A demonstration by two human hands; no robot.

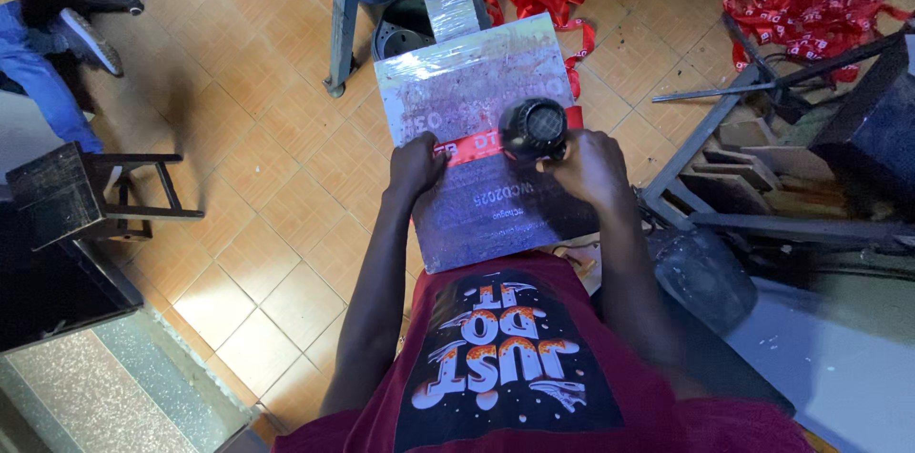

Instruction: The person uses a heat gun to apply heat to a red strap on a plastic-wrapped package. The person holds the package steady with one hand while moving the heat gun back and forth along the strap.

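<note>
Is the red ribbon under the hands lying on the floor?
No, the red ribbon lies across the board, pressed by the left hand, with the right hand holding a black round tool over it.

One head-worn view here, looking steeply down over the wearer's chest, close above the foil-wrapped board at centre. Beyond the board the tiled floor runs to the frame's top; the wearer's torso fills the bottom edge.
</note>
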